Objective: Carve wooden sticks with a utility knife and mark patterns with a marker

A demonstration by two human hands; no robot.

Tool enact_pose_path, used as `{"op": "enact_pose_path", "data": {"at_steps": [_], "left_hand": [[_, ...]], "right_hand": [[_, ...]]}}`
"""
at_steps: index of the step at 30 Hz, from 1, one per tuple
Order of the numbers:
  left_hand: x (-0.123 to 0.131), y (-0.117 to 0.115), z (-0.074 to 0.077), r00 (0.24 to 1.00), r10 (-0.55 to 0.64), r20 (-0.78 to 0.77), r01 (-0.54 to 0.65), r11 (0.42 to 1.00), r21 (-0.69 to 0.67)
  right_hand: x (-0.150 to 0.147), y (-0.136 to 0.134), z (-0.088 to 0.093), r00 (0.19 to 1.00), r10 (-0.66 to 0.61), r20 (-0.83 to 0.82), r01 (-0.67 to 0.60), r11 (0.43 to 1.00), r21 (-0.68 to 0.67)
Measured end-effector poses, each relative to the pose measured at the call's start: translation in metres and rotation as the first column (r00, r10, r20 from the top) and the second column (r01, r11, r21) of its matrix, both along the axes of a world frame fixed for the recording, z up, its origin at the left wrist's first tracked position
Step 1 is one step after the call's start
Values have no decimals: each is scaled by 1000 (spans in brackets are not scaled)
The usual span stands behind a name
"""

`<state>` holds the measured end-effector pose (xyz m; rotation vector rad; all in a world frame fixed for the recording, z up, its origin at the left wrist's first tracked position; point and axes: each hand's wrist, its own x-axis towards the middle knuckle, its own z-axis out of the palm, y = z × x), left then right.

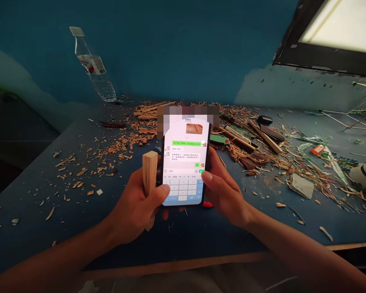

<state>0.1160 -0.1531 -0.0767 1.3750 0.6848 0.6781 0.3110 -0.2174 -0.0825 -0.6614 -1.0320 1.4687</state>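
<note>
We have the phone (183, 187) in the centre of the frame, upright between our two hands, its lit screen showing a chat and a keypad. The fingers of our left hand (137, 199) are gripping a wooden stick (149, 173) together with the phone, with the thumb over the keypad's left edge. Our right hand (228, 197) has its fingers closed around the phone's right side, the thumb near the green button. The stick stands nearly upright just left of the phone. Shavings (110, 148) are strewn over the dark tabletop (79, 203). We see a clear bottle (94, 67) at upper left, a green tool (219, 140) just right of the phone, and a black oval object (265, 120) at centre right.
</note>
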Motion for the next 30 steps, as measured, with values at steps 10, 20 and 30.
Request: {"op": "enact_pose_path", "data": {"at_steps": [10, 20, 30], "left_hand": [[1, 1, 1, 1000, 19, 22, -18, 1000, -14], [2, -1, 3, 999, -3, 45, 6, 997, -77], [-1, 0, 3, 1000, -30, -4, 30, 999, 14]], "right_hand": [[0, 1, 0, 988, 132, 77, -137, 988, 67], [1, 1, 0, 999, 34, -26, -34, 999, -23], [1, 0, 2, 998, 59, 15, -59, 998, 5]]}}
